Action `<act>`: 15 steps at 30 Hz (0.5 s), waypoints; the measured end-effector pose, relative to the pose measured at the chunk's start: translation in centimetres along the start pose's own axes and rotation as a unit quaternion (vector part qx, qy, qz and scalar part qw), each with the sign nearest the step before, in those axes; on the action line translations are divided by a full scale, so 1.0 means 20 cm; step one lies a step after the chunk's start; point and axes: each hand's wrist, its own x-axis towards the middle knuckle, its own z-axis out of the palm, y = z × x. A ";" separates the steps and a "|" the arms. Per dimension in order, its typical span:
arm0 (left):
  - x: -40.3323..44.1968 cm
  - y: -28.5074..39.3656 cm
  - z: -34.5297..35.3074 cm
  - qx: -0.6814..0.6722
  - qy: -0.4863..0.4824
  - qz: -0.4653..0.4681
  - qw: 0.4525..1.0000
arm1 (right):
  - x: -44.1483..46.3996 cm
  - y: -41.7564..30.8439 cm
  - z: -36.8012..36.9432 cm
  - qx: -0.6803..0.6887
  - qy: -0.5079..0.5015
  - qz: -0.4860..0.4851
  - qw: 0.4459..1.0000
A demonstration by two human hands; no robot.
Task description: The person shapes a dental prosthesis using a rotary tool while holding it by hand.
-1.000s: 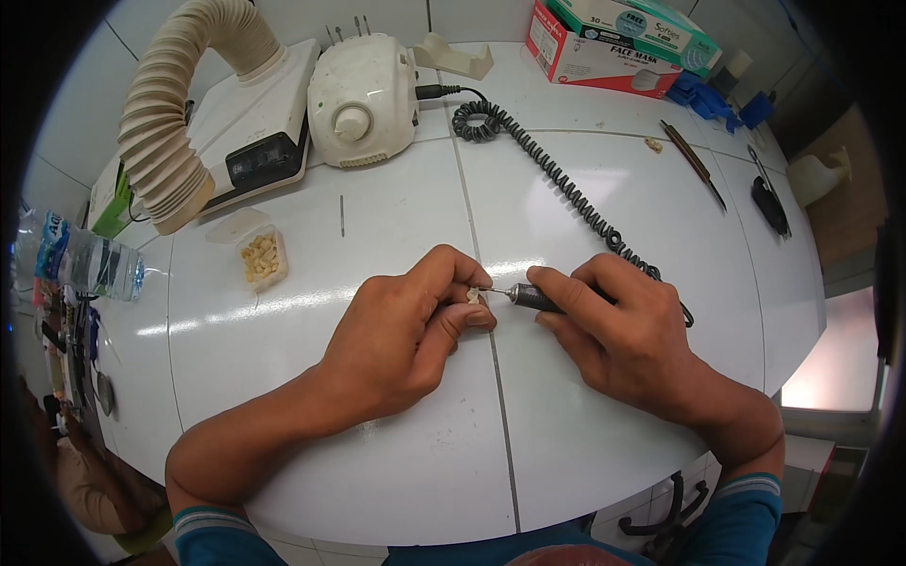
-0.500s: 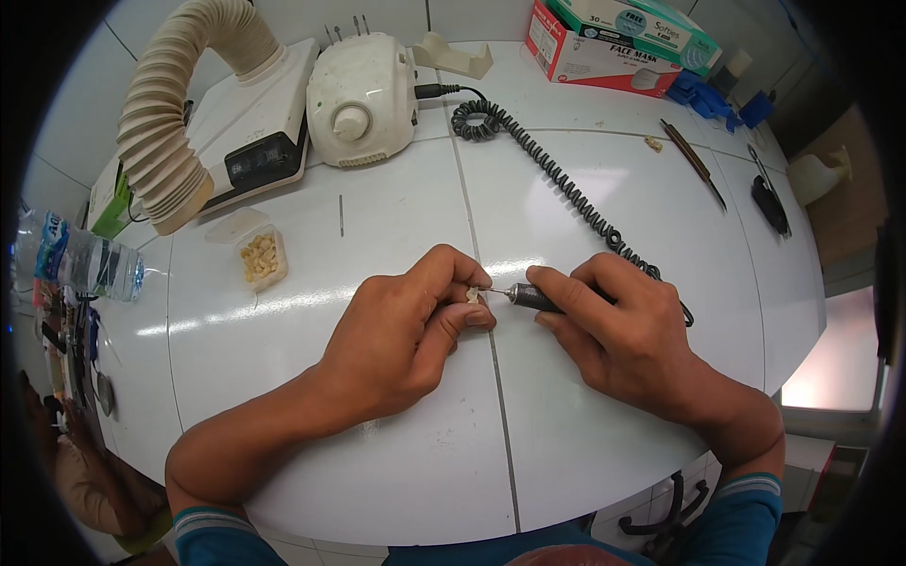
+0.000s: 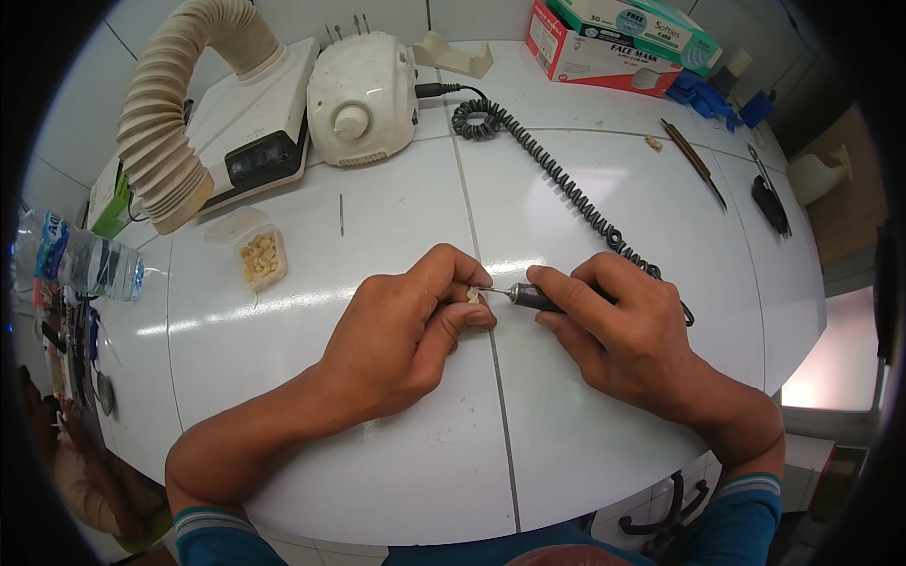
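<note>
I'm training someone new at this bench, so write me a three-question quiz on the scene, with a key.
1. Which hand holds the black cylindrical handpiece?
2. True or false: a green-and-white cardboard box lies on the red-and-white cardboard face-mask box.
3. What does the bare left hand pinch: (a) a crumpled blue glove, (b) a small whitish piece, or (c) a slim brown tool?

Key: 1. The bare right hand. 2. True. 3. (b).
</note>
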 end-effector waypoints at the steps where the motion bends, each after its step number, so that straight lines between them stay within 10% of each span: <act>1: 0.00 0.00 0.00 0.000 0.000 0.000 1.000 | 0.00 0.00 0.00 0.000 0.000 0.000 1.000; 15: 0.00 0.00 0.00 0.005 -0.002 -0.001 1.000 | 0.00 0.00 0.00 0.001 -0.001 -0.001 1.000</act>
